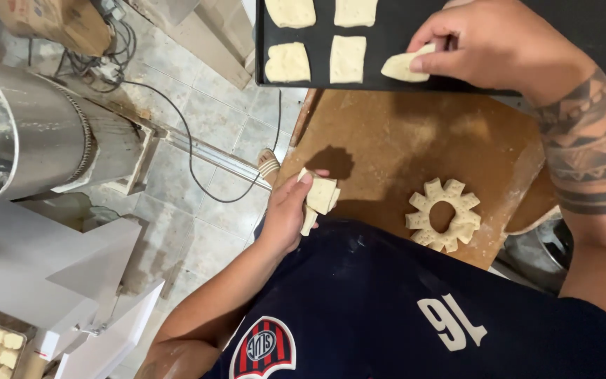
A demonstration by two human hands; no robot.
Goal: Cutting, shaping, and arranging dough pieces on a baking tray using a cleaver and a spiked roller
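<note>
Our right hand [489,42] pinches a dough piece [402,67] over the near edge of the black tray [387,52], just right of four laid squares [320,60] — open tray lies farther right; our left hand [285,210] is clamped on a small stack of dough squares [320,196] at the left edge of the floured wooden board [387,147]; a gear-shaped dough ring [445,215] rests alone near the board's near edge.

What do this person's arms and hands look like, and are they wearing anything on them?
Both hands, the left hand and the right hand, are bare: no gloves, rings or watch visible. The arms are uncovered. The right forearm carries dark tattoo bands of geometric patterns with solid stripes. The left forearm shows no markings.
</note>
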